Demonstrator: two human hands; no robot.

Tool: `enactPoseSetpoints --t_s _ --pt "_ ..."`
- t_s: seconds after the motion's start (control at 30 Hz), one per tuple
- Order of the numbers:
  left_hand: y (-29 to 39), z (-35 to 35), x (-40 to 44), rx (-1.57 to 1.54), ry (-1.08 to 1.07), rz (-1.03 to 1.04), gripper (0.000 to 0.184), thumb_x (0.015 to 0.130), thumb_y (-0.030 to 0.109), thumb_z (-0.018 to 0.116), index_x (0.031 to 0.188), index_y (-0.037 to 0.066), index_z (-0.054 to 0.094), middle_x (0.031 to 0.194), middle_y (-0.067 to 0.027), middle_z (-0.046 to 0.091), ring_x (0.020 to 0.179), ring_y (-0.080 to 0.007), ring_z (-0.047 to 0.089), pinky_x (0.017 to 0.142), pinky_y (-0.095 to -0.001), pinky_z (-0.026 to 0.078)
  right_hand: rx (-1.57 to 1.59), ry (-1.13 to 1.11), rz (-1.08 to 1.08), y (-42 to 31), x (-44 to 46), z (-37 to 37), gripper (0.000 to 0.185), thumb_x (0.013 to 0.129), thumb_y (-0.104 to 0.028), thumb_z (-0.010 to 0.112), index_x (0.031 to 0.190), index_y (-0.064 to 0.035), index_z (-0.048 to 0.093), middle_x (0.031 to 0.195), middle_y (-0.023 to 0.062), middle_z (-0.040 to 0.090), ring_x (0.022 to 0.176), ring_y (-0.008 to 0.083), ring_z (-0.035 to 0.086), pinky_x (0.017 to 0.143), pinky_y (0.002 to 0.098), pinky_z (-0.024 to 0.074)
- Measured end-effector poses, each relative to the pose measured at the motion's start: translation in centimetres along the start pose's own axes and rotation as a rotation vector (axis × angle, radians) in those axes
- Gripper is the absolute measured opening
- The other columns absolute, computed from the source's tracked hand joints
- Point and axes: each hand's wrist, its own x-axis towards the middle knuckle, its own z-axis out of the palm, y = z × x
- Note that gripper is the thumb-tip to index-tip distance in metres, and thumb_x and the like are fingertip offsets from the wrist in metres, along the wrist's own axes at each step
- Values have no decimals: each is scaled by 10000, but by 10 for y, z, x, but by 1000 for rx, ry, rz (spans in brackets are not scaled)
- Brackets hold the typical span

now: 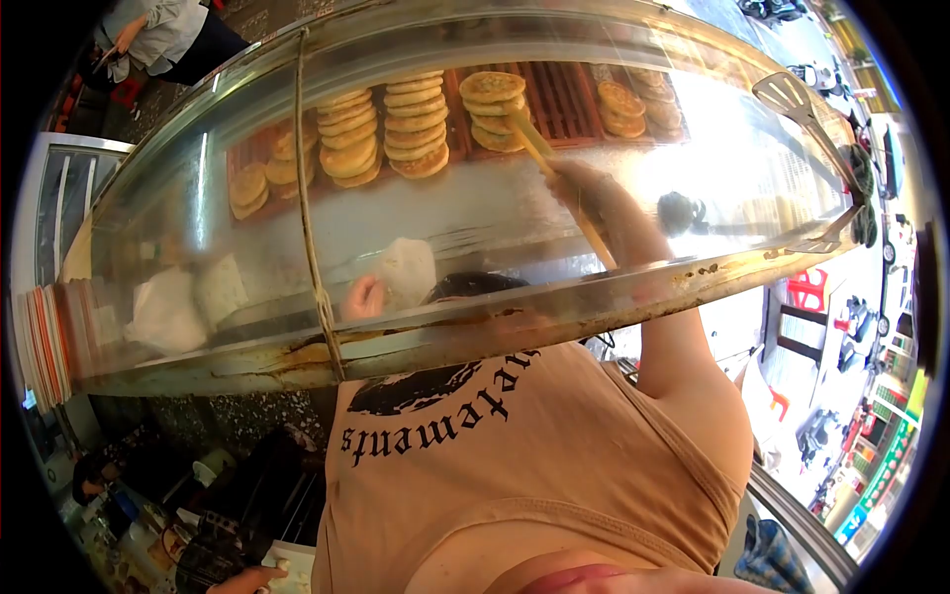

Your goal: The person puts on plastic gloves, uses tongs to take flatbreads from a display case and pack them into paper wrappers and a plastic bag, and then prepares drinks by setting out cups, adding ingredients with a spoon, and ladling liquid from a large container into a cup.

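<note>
My right hand [584, 186] is inside the glass display case, closed on long yellow tongs [597, 243]. The tongs' tip touches a stack of round browned flatbreads [493, 87] at the back of the case; whether a flatbread is gripped is unclear. Seen through the glass, my left hand [364, 297] is closed at the edge of a white bag [407, 271], lower and to the left. More stacks of flatbreads [416, 129] stand left of the tongs, and others [621, 107] to the right, on a reddish slatted rack [564, 99].
The glass case's front edge [475, 342] and metal post [309, 198] lie between the camera and the hands. White bags [166, 312] lie at the left. A slotted spatula [787, 99] hangs at right. Another person's hand [252, 578] is at bottom left; a person [163, 35] stands beyond.
</note>
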Motion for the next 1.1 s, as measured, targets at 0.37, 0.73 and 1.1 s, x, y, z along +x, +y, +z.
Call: enactPoseSetpoints --t_s 0.37,0.73,1.1 --pt "-11 2 0 -81 23 224 152 896 149 563 916 5 608 746 -18 563 717 -94 524 658 -253 440 261 21 -28 34 -37 -4 239 903 -332 566 957 -99 580 669 -22 513 555 92 470 492 223 382" --pt "-13 0 13 49 58 185 144 900 137 554 896 -6 571 727 -16 503 691 -106 469 633 -256 407 193 127 69 39 -24 28 339 889 -452 538 859 -115 549 608 -13 484 508 114 455 460 265 381" --pt "-36 -21 20 45 -42 143 191 919 178 563 978 9 628 863 -22 624 776 -97 549 707 -262 455 -119 -29 -138 76 -22 18 329 911 -421 515 895 -92 513 656 34 501 501 173 478 464 321 416"
